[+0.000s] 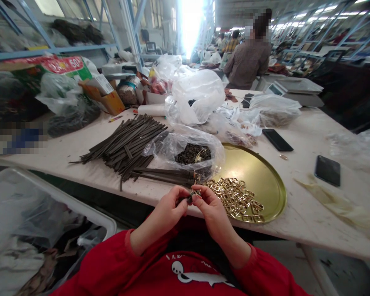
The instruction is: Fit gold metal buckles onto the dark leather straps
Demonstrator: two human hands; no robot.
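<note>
At the table's front edge my left hand (176, 200) pinches the end of a dark strap, mostly hidden by my fingers. Close against it, my right hand (209, 202) has its fingers closed on a small gold buckle at that strap end. Just beyond lie dark straps fitted with buckles (169, 176), and behind them a big pile of loose dark straps (126, 142). A clear plastic bag (214, 150) holds many small dark loops (193, 154). To the right, gold buckles (236, 197) are heaped on a round gold tray (259, 172).
Two dark phones (277, 140) (327, 170) lie right of the tray. Plastic bags (200, 94) and a scale (299, 88) stand at the back. A white bin (111, 226) of scraps is below left. A person (248, 61) stands beyond the table.
</note>
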